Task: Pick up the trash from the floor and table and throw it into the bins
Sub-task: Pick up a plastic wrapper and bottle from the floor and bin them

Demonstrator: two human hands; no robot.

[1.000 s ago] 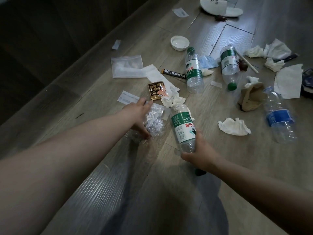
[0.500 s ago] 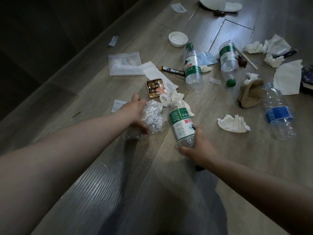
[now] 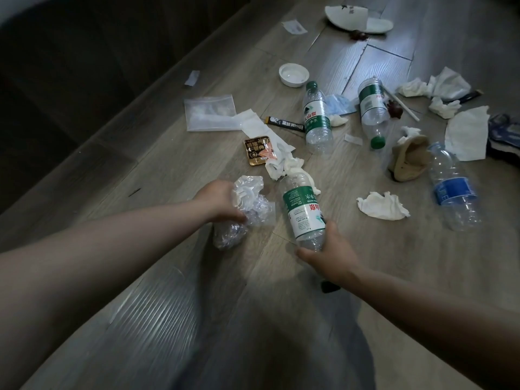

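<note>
The floor (image 3: 422, 266) is showing grey wood-look planks, with seams running toward the far right. Pale light is reflecting on its near left part, and a shadow is falling over the near middle. Along the left side a dark upright surface (image 3: 84, 80) is rising from the floor. It is too dark to tell if it is a wall or furniture.

The left hand (image 3: 221, 202) is grasping a wad of crumpled clear plastic (image 3: 250, 205) with the fingers curled around it, low over the floor. I cannot tell if the wad is touching the planks. The right hand (image 3: 330, 256) is gripping the neck end of a green-label bottle (image 3: 302, 211), just right of the plastic, and the bottle's base is pointing to the far side.

More trash is lying scattered on the far half of the floor:
- a snack packet (image 3: 257, 150) and a clear bag (image 3: 209, 112) at the far left
- a left capped bottle (image 3: 317, 119) and a right capped bottle (image 3: 372, 108) in the middle
- a crumpled tissue (image 3: 381, 205) and a blue-label bottle (image 3: 453, 190) at the right
- a white lid (image 3: 293, 74), and a broken white plate (image 3: 357, 18) at the far edge
</note>
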